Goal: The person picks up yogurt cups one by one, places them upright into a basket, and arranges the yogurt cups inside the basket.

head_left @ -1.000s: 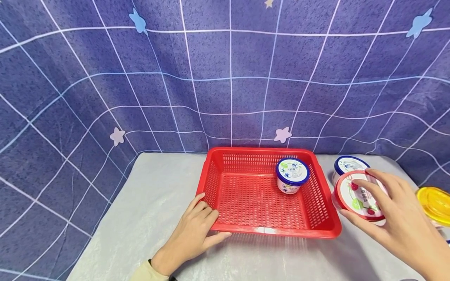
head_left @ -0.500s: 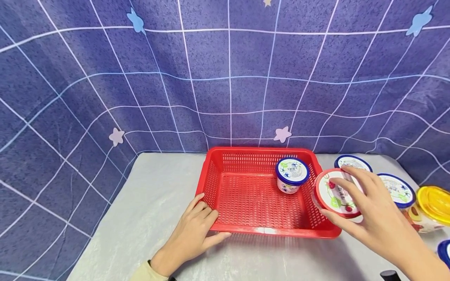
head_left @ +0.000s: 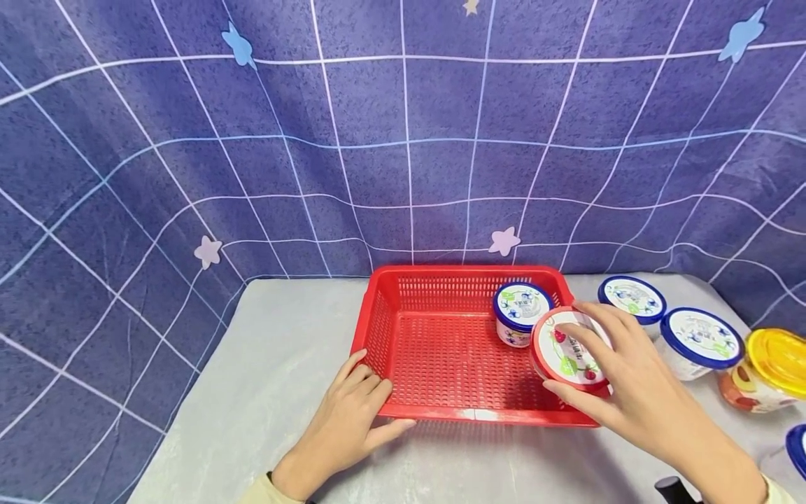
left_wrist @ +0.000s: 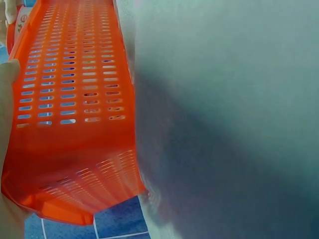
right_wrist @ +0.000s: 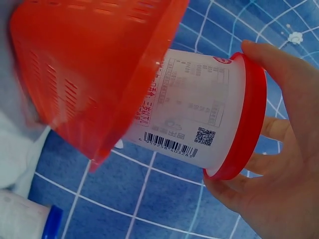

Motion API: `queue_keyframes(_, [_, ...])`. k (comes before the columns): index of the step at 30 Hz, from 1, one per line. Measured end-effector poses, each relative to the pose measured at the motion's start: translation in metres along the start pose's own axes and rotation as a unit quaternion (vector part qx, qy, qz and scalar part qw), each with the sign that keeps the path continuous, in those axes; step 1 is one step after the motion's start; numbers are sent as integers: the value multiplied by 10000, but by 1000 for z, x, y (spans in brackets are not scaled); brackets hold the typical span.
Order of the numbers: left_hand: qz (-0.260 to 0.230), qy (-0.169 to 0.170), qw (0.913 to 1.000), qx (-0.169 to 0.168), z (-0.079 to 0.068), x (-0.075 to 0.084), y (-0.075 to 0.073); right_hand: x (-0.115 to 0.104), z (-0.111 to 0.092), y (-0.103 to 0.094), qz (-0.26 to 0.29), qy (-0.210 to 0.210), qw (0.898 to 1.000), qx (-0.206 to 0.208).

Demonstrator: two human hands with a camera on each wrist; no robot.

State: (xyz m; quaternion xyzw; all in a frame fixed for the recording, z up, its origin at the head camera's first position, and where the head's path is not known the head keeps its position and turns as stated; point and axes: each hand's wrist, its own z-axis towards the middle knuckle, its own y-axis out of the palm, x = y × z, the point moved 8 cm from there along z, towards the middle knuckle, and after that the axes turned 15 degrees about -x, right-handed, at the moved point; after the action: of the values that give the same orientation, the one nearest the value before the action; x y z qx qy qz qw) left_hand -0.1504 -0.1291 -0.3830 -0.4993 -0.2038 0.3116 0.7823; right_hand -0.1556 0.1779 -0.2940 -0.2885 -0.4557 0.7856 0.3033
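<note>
Leftward shift: white tub with round red lid (head_left: 557,358) carried from outside to over the right side of the red, rectangular perforated plastic basket (head_left: 474,415)

Since the first frame, the red-lidded tub has been brought in from beside the basket. Its lid's edge is clamped between the thumb and fingers of the right hand (head_left: 639,395); its lower end is hidden by the basket wall in the right wrist view (whether the floor is touched cannot be told). By the left hand (head_left: 352,420), the basket's near-left corner is held, fingers curled over the rim.

The step in hand is judged to be a lowering into the basket. The tub should be kept upright, its base cleared of the right wall and of the white, blue-lidded round tub (head_left: 521,308) standing just behind. The lid might be prised up if pulled on, so a light, even pinch is advised, released only once the base is felt to be supported.
</note>
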Motion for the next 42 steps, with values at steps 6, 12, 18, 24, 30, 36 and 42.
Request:
queue_keyframes(6, [-52, -9, 10000, 54, -1, 0, 0, 4, 1, 14, 135, -72, 9999, -75])
queue_keyframes(12, [-21, -49, 10000, -23, 0, 0, 2, 9, 3, 27, 194, -102, 9997, -133])
queue_keyframes(18, [98, -164, 9997, -150, -3, -1, 3, 13, 6, 41, 168, -52, 9992, -354])
queue_keyframes(24, [19, -12, 10000, 60, -2, 1, 1, 15, 6, 50, 157, -85, 9992, -353])
queue_keyframes(30, [-23, 1, 10000, 93, -1, 0, 1, 19, 7, 57, 129, -97, 9993, -328])
queue_keyframes(36, [-20, -20, 10000, 63, -1, 0, 1, 23, 8, 62, 220, -72, 9991, -358])
queue_keyframes(42, [-4, -10, 10000, 65, 0, -1, 2, 24, 11, 65, 248, 91, 9983, -524])
